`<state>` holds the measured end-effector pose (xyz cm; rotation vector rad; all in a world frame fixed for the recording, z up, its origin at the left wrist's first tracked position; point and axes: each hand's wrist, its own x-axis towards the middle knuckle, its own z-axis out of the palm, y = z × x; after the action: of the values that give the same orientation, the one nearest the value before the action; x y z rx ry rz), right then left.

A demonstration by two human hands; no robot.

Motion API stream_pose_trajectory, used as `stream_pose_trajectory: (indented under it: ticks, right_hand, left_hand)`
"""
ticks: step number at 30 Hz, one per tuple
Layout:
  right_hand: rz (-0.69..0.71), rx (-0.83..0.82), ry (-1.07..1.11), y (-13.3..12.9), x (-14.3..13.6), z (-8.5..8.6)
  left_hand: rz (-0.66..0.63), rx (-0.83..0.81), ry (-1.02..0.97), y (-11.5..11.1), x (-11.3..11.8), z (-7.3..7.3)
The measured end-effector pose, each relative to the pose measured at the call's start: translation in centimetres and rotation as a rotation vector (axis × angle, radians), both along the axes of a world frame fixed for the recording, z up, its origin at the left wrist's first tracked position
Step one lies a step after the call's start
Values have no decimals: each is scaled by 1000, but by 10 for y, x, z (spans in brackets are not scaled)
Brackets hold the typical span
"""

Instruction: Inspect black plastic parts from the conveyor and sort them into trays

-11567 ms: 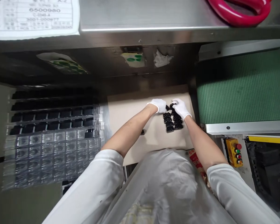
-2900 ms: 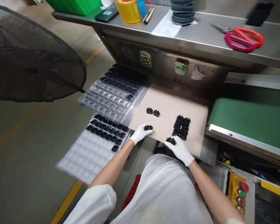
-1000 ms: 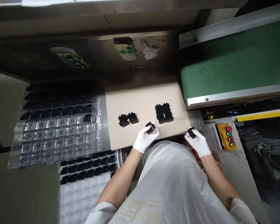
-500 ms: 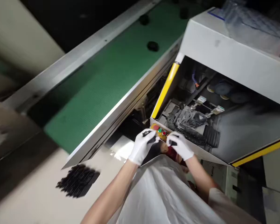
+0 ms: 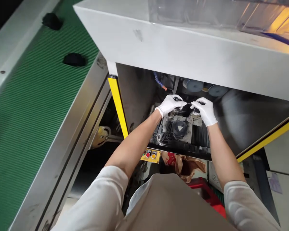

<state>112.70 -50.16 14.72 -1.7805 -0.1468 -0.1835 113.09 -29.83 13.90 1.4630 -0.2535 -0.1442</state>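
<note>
Both my hands wear white gloves and reach into the opening of a white machine cabinet (image 5: pixel 183 48). My left hand (image 5: pixel 170 104) is closed, thumb against fingers, with a small black part (image 5: pixel 177 99) showing in its grip. Facing it, my right hand (image 5: pixel 206 111) pinches in the same way, and a dark piece (image 5: pixel 202 103) shows between thumb and fingers. The fingertips of the two hands nearly meet above the machine's fixture. The exact shape of what they hold is mostly hidden. Below them sits a round dark motor-like unit (image 5: pixel 179 129).
Grey-blue wheels (image 5: pixel 194 85) and a blue coolant hose (image 5: pixel 159 79) are behind my hands. Yellow strips (image 5: pixel 118 106) edge the opening. A button panel (image 5: pixel 151 155) is at the front edge. Leftward runs a green conveyor belt (image 5: pixel 38 106) bearing black pieces (image 5: pixel 74 59). A red crate (image 5: pixel 207 192) stands below.
My view has turned right toward the cabinet and come closer. Both hands have moved from in front of the button panel into the opening, still closed.
</note>
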Motion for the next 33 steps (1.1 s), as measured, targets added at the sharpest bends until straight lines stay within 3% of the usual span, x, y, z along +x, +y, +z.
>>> stream_pose_trajectory:
  ticks: [5,12,16,19,22,27,30,33]
  right_hand:
    - [-18,-25,-100,-1,-18,-5]
    - [18,-101,-122,-5,-21,-13]
    - [23,-102,-96,-8,-21,-8]
    - [103,-140,-24,-13,-20,3]
    - [206,-314,48,-15,-12,19]
    - [377,-749,222,-7,16,38]
    - [416,-830,273,-4,25,35]
    - [336,-837,165,-5,21,28]
  left_hand:
    - [218,-118,-45,6,-21,-9]
    - [133,-112,-16,10,-21,-9]
    - [143,-129,-17,10,-23,-14]
    - [106,-78,-24,15,-21,-12]
    - [30,78,-68,24,-11,3]
    - [-179,580,-90,18,19,36]
    - [-155,757,20,6,28,42]
    - [-97,794,-34,2,24,41]
